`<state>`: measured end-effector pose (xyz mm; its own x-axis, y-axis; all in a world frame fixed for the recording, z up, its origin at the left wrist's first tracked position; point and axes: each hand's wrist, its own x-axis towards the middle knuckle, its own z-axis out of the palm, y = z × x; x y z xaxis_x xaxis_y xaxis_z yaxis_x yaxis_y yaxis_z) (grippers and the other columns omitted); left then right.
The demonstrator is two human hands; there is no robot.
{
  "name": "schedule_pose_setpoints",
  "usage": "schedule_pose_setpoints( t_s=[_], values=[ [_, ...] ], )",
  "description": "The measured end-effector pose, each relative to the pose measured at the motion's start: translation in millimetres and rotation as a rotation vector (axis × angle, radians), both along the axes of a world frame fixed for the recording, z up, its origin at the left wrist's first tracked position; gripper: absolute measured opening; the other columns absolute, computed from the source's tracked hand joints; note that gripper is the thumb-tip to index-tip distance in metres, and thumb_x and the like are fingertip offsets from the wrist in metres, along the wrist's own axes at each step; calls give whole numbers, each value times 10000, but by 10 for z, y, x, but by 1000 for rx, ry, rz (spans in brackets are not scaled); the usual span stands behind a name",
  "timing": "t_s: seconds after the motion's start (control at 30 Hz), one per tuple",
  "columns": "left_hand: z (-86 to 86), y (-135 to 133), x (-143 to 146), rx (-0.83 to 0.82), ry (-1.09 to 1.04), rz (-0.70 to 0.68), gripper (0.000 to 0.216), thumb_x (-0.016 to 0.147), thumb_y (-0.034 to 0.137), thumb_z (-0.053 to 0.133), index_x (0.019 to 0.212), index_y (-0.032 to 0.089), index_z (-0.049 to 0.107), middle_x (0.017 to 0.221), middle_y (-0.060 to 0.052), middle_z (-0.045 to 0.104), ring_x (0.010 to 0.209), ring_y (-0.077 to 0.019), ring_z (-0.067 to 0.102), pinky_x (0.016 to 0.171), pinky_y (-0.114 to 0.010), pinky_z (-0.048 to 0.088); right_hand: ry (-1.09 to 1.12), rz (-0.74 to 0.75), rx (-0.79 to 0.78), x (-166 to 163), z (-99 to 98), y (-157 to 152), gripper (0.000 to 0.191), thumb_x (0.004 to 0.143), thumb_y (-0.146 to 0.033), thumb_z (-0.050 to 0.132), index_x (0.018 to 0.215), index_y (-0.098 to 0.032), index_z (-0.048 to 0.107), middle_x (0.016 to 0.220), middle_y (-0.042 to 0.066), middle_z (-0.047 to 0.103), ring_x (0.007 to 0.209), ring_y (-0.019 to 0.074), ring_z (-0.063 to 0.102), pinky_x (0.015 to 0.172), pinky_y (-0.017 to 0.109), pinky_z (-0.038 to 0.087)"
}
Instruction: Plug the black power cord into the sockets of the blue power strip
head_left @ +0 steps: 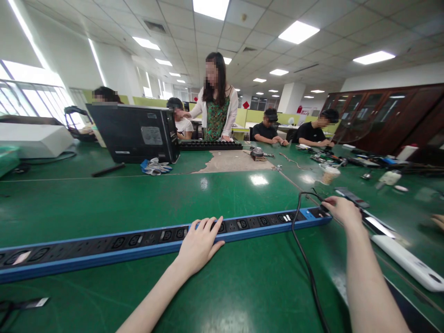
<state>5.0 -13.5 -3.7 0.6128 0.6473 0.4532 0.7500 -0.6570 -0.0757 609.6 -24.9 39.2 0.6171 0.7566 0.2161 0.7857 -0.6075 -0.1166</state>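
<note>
A long blue power strip (249, 229) with a black face and several sockets lies across the green table. My left hand (197, 245) rests flat over its middle, fingers spread across the sockets and thumb along the near side. At the strip's right end, my right hand (342, 210) has its fingers pinched on the end of a black power cable (305, 259). That end appears to be a plug, mostly hidden by the fingers. From there the cable loops left over the strip and runs down to the table's near edge.
Beyond the strip stand a black computer case (138, 134), a keyboard (210, 144) and work gloves (156, 166). A white device (407, 261) and a plastic cup (329, 173) are on the right. Several people are around the far side, one person (217, 106) standing.
</note>
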Motion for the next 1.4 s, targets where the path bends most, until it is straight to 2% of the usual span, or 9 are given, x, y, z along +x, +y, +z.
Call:
schedule_pose_setpoints(
  t_s=[0.2,0.37,0.6,0.87,1.17,1.4],
  values=[
    [-5,-2,-4,-4,9,9,625,993,498,475,1558,268,342,1398,-125,563,1260,-302,517,1079,-488,372,1,-44,-46,-136,57,36,448,843,-606,583,1158,-326,733,1165,113,717,1036,331,655,840,414,486],
    [-14,1,-5,2,-2,2,624,993,496,472,1559,271,339,1391,-130,567,1256,-301,522,1076,-489,375,32,-124,-23,-168,48,68,485,824,-628,596,1174,-319,730,1174,129,710,1036,335,658,827,412,491],
    [-12,3,-4,-4,2,7,622,993,492,476,1559,271,343,1392,-127,567,1254,-304,522,1077,-491,375,-1,-11,-45,14,17,49,467,832,-612,599,1184,-339,739,1182,113,711,1063,333,650,848,425,486],
    [7,-10,0,-15,10,14,629,992,495,481,1561,266,340,1405,-125,558,1264,-304,515,1085,-491,368,-12,-61,-38,-119,67,159,459,820,-558,636,1184,-304,753,1173,148,707,1018,329,658,817,403,483],
    [18,-10,-8,-18,14,18,631,989,504,487,1556,265,350,1398,-121,563,1261,-298,518,1082,-478,371,27,-62,-33,284,-47,108,484,781,-654,623,1109,-334,782,1099,109,745,997,327,676,768,375,480],
    [8,-4,-9,-12,13,16,628,989,502,486,1555,261,354,1395,-121,564,1257,-299,518,1086,-478,368,34,-83,-65,330,-68,126,470,800,-660,606,1143,-381,767,1180,78,732,1055,333,664,821,393,478]
  ],
)
